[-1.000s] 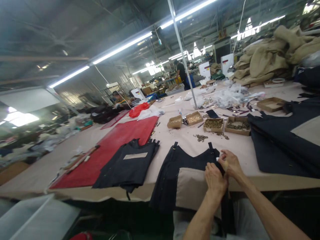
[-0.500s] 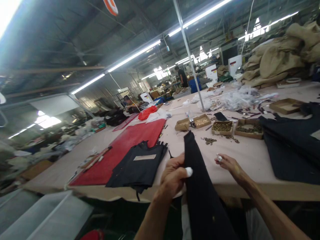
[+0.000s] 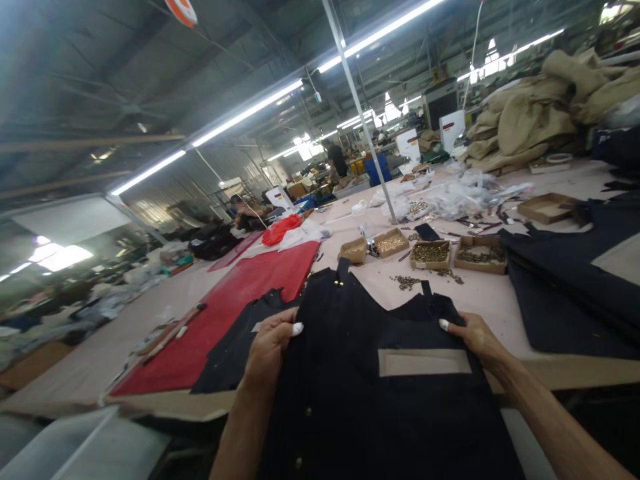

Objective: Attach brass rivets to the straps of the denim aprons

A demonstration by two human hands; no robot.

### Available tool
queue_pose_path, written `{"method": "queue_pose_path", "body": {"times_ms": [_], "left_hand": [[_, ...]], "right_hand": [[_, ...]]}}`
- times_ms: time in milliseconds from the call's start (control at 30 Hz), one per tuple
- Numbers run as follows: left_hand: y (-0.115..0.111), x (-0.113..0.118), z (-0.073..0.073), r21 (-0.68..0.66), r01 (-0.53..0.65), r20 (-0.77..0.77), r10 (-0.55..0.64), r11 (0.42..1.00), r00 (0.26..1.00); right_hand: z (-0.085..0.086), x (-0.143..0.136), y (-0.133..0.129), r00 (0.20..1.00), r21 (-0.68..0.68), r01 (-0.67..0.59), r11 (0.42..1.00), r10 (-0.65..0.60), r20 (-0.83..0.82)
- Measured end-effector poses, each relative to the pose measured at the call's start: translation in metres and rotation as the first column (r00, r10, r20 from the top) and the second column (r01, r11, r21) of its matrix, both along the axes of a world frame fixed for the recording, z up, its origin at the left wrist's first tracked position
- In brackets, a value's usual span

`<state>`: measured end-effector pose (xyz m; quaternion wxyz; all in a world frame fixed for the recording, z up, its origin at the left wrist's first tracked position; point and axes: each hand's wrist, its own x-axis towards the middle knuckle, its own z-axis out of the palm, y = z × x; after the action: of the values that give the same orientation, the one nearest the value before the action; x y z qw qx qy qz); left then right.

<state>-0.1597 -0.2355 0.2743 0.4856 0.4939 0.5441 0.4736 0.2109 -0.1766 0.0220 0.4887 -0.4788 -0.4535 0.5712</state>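
Note:
A dark vest-like garment [image 3: 360, 407] is spread upright in front of me, held up over the table's front edge. It has a beige rectangular patch [image 3: 425, 363] and small metal fasteners at the top and down its left side. My left hand [image 3: 270, 340] pinches its left upper edge, a white covering on the thumb tip. At the right upper edge, my right hand [image 3: 475, 337] grips the cloth, its thumb tip white too. Behind my left hand, partly hidden, more dark garments [image 3: 230, 347] lie on a red sheet [image 3: 170, 360].
Open boxes of small metal parts [image 3: 430, 255] stand across the table [image 3: 475, 303], with loose parts before them. Dark cloth [image 3: 560, 300] lies at right. Farther back are a metal pole [image 3: 360, 107], clear plastic bags [image 3: 460, 193] and heaped tan cloth [image 3: 535, 113]. A person [image 3: 337, 160] stands in the distance.
The dark garment has turned from edge-on to spread wide, showing its patch. My right hand, empty before, now grips its right edge. My left hand has moved left with it.

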Motion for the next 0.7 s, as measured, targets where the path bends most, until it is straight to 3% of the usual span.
{"method": "queue_pose_path", "body": {"times_ms": [67, 133, 167, 233, 267, 300, 367, 467, 567, 700], "left_hand": [[0.024, -0.015, -0.035, -0.015, -0.065, -0.108, 0.063, 0.998, 0.992], [0.047, -0.025, -0.073, -0.001, -0.173, -0.335, 0.163, 0.985, 0.928], [0.057, -0.027, -0.092, 0.016, -0.245, -0.496, 0.220, 0.969, 0.840], [0.073, -0.025, -0.127, 0.108, -0.367, -0.748, 0.319, 0.924, 0.582], [0.079, -0.020, -0.143, 0.162, -0.388, -0.812, 0.346, 0.907, 0.469], [0.085, -0.012, -0.157, 0.210, -0.377, -0.841, 0.363, 0.902, 0.402], [0.095, 0.011, -0.182, 0.264, -0.272, -0.841, 0.359, 0.925, 0.405], [0.117, 0.058, -0.210, 0.281, -0.036, -0.817, 0.258, 0.959, 0.516], [0.149, 0.103, -0.229, 0.278, 0.101, -0.824, 0.183, 0.955, 0.536], [0.198, 0.142, -0.247, 0.229, 0.192, -0.869, 0.112, 0.954, 0.481]], "right_hand": [[-0.007, 0.004, 0.013, 0.956, 0.133, 0.111, 0.985, -0.142, 0.256], [-0.016, 0.003, 0.020, 0.884, 0.219, 0.176, 0.960, -0.252, 0.394], [-0.021, 0.001, 0.021, 0.846, 0.257, 0.196, 0.946, -0.296, 0.444], [-0.034, -0.004, 0.020, 0.722, 0.357, 0.197, 0.913, -0.381, 0.577], [-0.041, -0.007, 0.019, 0.631, 0.412, 0.173, 0.894, -0.422, 0.651], [-0.047, -0.010, 0.017, 0.537, 0.457, 0.136, 0.879, -0.453, 0.712], [-0.059, -0.014, 0.015, 0.403, 0.496, 0.079, 0.865, -0.483, 0.777], [-0.071, -0.016, 0.015, 0.330, 0.517, 0.065, 0.854, -0.507, 0.796], [-0.075, -0.015, 0.018, 0.337, 0.528, 0.059, 0.847, -0.515, 0.788], [-0.076, -0.013, 0.021, 0.374, 0.538, 0.050, 0.841, -0.515, 0.771]]}}
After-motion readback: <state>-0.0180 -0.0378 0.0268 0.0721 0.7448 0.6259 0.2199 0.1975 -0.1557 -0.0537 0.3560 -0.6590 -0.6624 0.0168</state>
